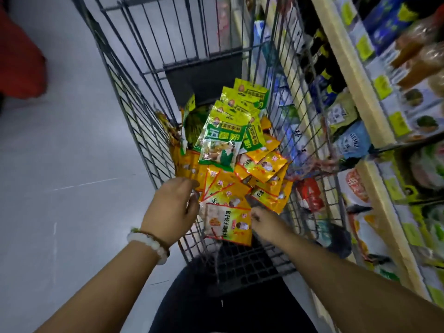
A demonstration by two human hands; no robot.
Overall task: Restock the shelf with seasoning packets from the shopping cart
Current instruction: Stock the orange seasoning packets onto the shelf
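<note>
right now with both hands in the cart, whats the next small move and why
Probably close both hands on the orange packet and lift it clear. The left hand touches its left edge, the right hand its right edge, and the shelf stands just right of the cart.

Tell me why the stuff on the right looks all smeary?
In the head view, the shelf on the right is streaked by motion blur, and the right hand is smeared too; the green packets in the cart stay sharper, with shiny glare.

Shop aisle: wire shopping cart on grey floor, stocked shelves with yellow price tags right.
</note>
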